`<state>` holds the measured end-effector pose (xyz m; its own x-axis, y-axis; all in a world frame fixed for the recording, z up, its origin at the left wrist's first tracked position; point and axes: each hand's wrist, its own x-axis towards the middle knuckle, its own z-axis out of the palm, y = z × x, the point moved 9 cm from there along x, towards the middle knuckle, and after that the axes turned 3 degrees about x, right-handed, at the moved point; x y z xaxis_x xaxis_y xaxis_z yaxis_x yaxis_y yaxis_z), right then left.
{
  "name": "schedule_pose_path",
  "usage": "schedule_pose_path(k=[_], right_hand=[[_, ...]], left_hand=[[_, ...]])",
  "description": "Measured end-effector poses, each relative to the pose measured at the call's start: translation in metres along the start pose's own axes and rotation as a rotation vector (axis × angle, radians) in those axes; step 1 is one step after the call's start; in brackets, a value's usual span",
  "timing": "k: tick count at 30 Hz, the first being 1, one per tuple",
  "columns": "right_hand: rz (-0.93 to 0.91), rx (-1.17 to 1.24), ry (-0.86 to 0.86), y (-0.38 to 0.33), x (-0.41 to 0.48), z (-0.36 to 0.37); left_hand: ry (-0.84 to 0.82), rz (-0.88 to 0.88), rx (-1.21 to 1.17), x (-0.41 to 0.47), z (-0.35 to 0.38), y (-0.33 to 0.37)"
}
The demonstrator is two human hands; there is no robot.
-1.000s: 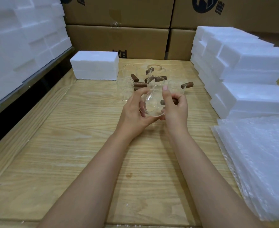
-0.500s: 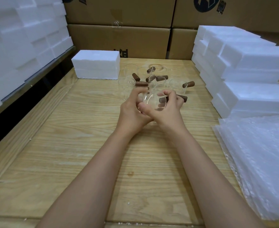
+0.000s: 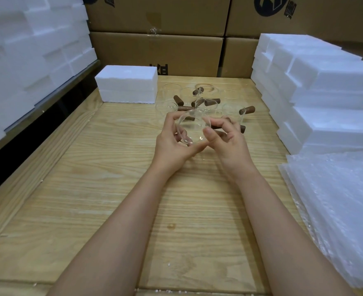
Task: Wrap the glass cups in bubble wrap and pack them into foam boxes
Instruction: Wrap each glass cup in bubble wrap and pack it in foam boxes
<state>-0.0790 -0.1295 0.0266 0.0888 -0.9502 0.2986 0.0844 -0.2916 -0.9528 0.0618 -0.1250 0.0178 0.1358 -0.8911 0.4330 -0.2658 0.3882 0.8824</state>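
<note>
**Progress and inventory.** At the near right edge of the wooden worktop (image 3: 112, 189) one stack of bubble-wrap sheets (image 3: 336, 210) was seen; its sheets could not be counted. Above the middle of the worktop one glass cup (image 3: 194, 127) was held clear of the surface and tilted. The left hand (image 3: 174, 137) was curled round its wall, and the right hand (image 3: 225, 137) was closed about its wooden handle (image 3: 241, 128), with the thumb laid on the glass. No wrap was seen around it.

Toward the far edge a cluster of bare cups (image 3: 231, 110) was found standing close together. Six brown handles were counted there; the cup total, about eight, was left uncertain by the clear glass. One closed foam box (image 3: 127, 84) was placed at the far left corner. At least six stacked foam boxes (image 3: 325, 82) were ranged along the right edge, and a further foam stack (image 3: 26, 50) was seen beside the left edge. Four cardboard cartons (image 3: 155, 52) were partly seen behind.

The task was judged barely begun: no cup was shown wrapped or packed.
</note>
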Motion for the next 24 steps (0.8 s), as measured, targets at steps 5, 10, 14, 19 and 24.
schedule_pose_path(k=[5, 10, 14, 19, 24], right_hand=[[0.032, 0.059, 0.117, 0.007, 0.002, -0.011], [0.079, 0.189, 0.274, 0.012, 0.0, -0.015], [0.029, 0.077, 0.355, 0.01, -0.003, -0.014], [-0.013, -0.072, 0.31, 0.008, -0.007, -0.003], [-0.032, -0.164, 0.209, 0.007, -0.006, 0.008]], left_hand=[[-0.016, 0.056, 0.028, 0.0, 0.004, 0.001], [-0.028, 0.115, 0.115, -0.001, 0.007, 0.006], [0.011, 0.132, 0.195, -0.003, 0.006, 0.01], [0.025, 0.091, 0.238, -0.002, 0.003, 0.003], [0.058, 0.078, 0.277, -0.001, 0.002, 0.003]])
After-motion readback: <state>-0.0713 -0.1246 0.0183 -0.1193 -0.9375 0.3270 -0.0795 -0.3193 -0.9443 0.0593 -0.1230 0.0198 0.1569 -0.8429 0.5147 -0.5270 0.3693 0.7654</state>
